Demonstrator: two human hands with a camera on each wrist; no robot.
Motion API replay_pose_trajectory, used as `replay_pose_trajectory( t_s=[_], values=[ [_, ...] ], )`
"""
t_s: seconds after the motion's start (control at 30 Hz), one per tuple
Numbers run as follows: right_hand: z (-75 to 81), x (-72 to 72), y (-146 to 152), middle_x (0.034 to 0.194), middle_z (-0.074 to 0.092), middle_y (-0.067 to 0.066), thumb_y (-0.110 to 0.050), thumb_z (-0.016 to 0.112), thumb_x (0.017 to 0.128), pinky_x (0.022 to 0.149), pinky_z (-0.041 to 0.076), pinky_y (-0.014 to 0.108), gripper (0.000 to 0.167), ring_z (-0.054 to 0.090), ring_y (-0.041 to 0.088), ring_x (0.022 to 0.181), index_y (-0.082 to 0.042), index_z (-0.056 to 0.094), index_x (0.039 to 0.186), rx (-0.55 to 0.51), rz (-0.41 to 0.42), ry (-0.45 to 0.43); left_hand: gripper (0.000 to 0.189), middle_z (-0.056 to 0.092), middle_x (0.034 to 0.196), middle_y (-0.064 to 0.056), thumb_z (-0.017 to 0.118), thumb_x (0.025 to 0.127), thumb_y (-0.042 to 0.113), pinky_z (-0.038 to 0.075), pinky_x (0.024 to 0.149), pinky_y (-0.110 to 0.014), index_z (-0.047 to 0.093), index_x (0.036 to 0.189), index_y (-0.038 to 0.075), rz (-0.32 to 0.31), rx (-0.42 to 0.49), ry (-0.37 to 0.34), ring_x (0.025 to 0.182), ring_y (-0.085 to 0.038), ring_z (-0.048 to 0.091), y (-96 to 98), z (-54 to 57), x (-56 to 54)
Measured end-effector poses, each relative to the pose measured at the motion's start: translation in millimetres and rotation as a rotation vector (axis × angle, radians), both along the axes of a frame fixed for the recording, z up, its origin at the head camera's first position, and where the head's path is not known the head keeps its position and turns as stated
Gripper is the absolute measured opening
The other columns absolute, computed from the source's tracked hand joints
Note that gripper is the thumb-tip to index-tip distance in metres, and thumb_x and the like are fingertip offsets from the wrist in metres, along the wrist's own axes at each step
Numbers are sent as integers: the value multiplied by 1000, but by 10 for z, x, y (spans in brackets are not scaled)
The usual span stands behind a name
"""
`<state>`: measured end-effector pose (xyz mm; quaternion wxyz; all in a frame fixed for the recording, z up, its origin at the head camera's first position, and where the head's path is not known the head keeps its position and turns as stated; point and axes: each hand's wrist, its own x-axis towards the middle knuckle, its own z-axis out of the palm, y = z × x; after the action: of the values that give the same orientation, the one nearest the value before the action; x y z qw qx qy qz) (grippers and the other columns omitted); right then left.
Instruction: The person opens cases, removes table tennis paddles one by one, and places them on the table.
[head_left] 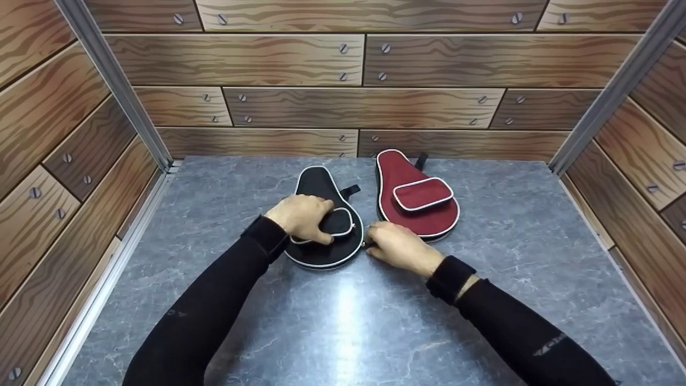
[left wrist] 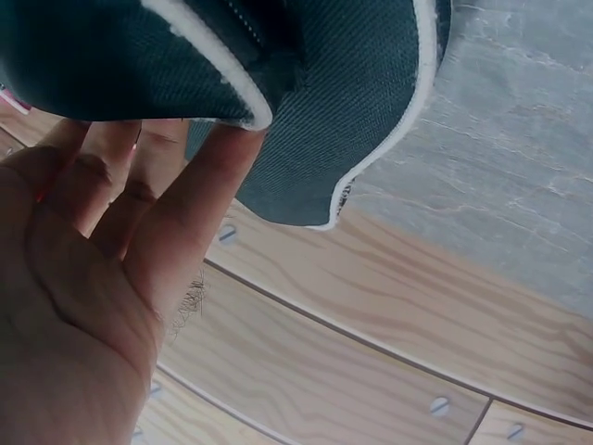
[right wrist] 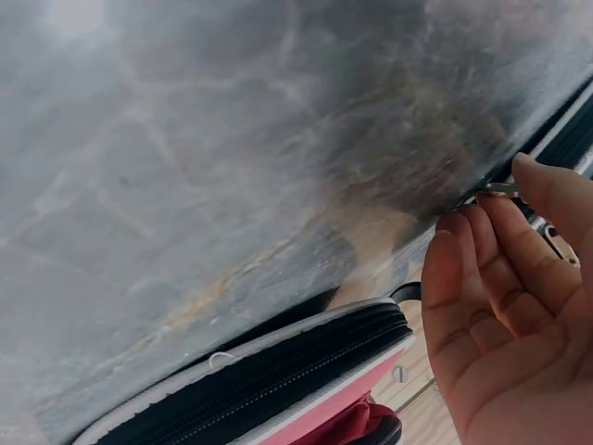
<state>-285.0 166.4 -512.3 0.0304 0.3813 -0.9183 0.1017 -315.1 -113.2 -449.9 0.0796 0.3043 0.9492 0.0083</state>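
Black paddle-shaped case (head_left: 316, 184) lies flat on the grey table (head_left: 455, 332), narrow end toward the plank wall (head_left: 300, 107), left of the red case (head_left: 420, 195). Left hand (head_left: 303, 217) comes in from the near left, back of hand up, thumb and fingers parted by the width of the black case's pocket (head_left: 337, 221). It grips that pocket, thumb on the near side, fingers on the far side. Right hand (head_left: 396, 244) angles in from the near right, wrist low, fingers bent in and nearly closed. It pinches a small metal zipper pull (right wrist: 502, 190) between thumb and index finger at the black case's right edge; other fingers curl alongside. Right knuckles sit just beside the red case's near-left edge; can't tell if touching. Both forearms slant inward.
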Motion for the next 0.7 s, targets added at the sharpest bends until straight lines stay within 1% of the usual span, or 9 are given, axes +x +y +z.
replay_pose_trajectory(
  t_s=[0.13,0.23,0.33,0.47,0.7],
  values=[
    [0,-26,-31,94,78,7,-12,88,98,79,66,53,16,78,31,92,-12,74,90,1,-19,4,65,83,140,-15,85,94,53,67,109,-60,70,137,7,6,8,-5,125,-39,82,-11,6,-6],
    [-7,-37,-39,87,75,5,-10,86,98,72,64,51,21,74,26,83,-14,71,85,0,-34,-4,64,83,139,-16,85,94,53,67,109,-60,70,137,7,9,14,-9,125,-40,82,-18,5,-4],
    [-12,-33,-39,83,73,4,-10,84,99,69,62,51,23,69,23,77,-15,69,82,-2,-47,-19,62,84,135,-16,85,94,53,68,106,-61,70,133,7,11,18,1,121,-41,82,-18,2,-3],
    [-7,-23,-39,83,73,4,-11,81,100,69,63,53,21,70,24,77,-15,70,82,-9,-58,-11,61,85,127,-17,85,94,53,69,101,-62,71,129,6,23,20,30,114,-43,84,-15,2,-6],
    [21,-30,-13,86,75,6,-11,80,100,73,66,54,16,75,29,82,-13,73,86,-18,-79,13,65,85,120,-22,86,93,57,71,95,-64,73,128,4,65,16,85,109,-48,84,21,-8,-7]
  ],
)
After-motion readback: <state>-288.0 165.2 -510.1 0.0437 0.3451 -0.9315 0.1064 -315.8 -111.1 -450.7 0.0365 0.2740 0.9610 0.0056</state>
